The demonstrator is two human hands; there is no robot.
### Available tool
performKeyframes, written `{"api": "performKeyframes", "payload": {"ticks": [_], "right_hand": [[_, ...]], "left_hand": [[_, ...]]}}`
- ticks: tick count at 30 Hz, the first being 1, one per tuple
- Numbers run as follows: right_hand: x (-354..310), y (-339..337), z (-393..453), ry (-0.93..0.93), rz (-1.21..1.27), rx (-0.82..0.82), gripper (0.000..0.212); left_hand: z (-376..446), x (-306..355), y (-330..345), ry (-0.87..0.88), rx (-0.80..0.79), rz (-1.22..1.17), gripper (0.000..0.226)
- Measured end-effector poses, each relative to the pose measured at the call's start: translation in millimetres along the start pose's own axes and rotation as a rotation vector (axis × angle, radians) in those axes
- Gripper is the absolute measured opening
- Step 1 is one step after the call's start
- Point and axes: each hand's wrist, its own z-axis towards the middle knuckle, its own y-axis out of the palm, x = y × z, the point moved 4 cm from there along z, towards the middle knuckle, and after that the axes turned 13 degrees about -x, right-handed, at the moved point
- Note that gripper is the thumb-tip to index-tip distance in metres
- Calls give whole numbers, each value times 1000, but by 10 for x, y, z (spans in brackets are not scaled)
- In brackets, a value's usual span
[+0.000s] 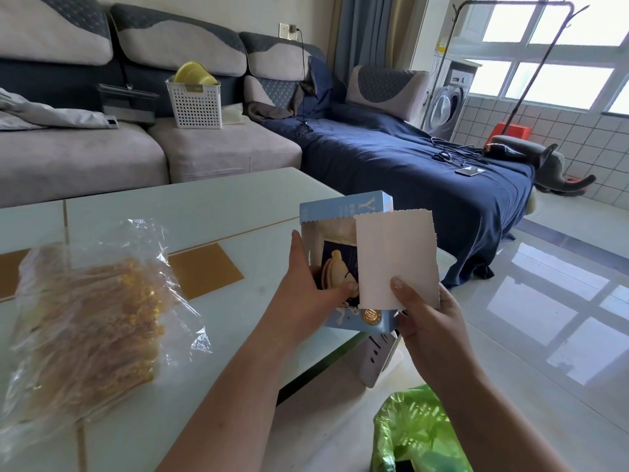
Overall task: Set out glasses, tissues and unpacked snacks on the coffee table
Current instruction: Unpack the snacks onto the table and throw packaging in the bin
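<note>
She holds a pale blue cardboard snack box (343,264) just over the coffee table's near corner, at about four o'clock from the glossy white table top with gold inlay (190,212). Her left hand (308,284) wraps the box's left wall, thumb hooked into the torn window onto the dark inner packet (338,264). Her right hand (425,321) pinches the lower edge of the white perforated cardboard flap (396,257), thumb pressed on its face; the flap looks torn free on most sides, though I can't tell whether its bottom edge still clings.

To finish well, I'd keep the left hand clamped firm and pull the flap along the perforation, towards five o'clock, so the box doesn't crumple, then slide the packet out.

A clear crinkled plastic bag of golden-brown snack sticks (88,318) already lies at nine o'clock. A green plastic bag (418,434) sits at six o'clock, off the table.
</note>
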Motion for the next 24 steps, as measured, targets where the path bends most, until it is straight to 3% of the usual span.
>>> {"api": "performKeyframes", "payload": {"ticks": [7,13,15,18,20,21,23,24], "right_hand": [[-5,-16,33,7,-17,18,21],[20,-84,98,17,82,79,12],[-7,-170,126,0,151,127,17],[-81,-261,154,-24,275,140,24],[-129,-294,148,4,325,112,14],[-142,-300,142,20,354,100,21],[-167,-292,122,81,366,105,33],[-171,-281,108,108,363,115,29]], "left_hand": [[-11,11,-21,153,95,-41,87],[-85,84,-184,180,370,-140,91],[-76,54,-313,208,406,-283,70],[-49,-37,-410,144,357,-706,13],[-57,-125,-444,65,363,-886,9],[-62,-154,-465,41,385,-906,9],[-68,-181,-454,-6,405,-836,7],[-69,-190,-425,-30,396,-802,6]]}}
